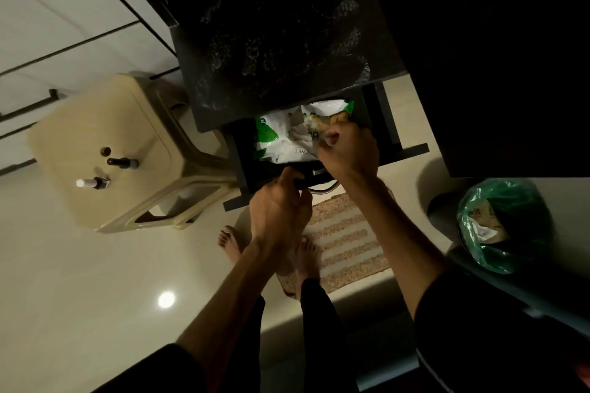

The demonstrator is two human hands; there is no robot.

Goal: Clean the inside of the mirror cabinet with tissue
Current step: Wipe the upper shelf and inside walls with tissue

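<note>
Feet [300,252]: bare, on pale tile floor [95,281]; rt one on edge of ribbed mat [344,242], lt one just beside it.
Legs: dark trousers, seen from above btwn the forearms.
Left hand [279,207]: fingers curled over front edge of drawer [242,166], gripping it by the metal handle [322,188]; knuckles up, thumb side twd the right hand.
Right hand [349,150]: inside the drawer, fingers bent and pinching the top of the pack [287,137]; thumb tip visible at the pack's plastic.
Pack: white w/ green patches, some print, crumpled plastic; lies in the drawer, fills most of the visible opening. Looks like tissue/towel pack; can't read the full label.
Drawer: dark, pulled out from under dark counter [271,41]; rear part hidden under the counter top.
Stool [105,150]: beige plastic, left of drawer, its legs near the drawer corner. Two small bottles [123,163] on the seat, lying/foreshortened, can't tell which; one w/ white cap nearer, one dark behind it.
Bin [504,226]: rt side, green liner, paper scraps inside; well apart from the hands.
Counter: dark speckled top, glossy; far end in shadow, something blue at top edge, too dim to tell.
Wall/cupboards [48,25]: pale panels w/ dark seams, far left.
Mirror cabinet: not in view.
</note>
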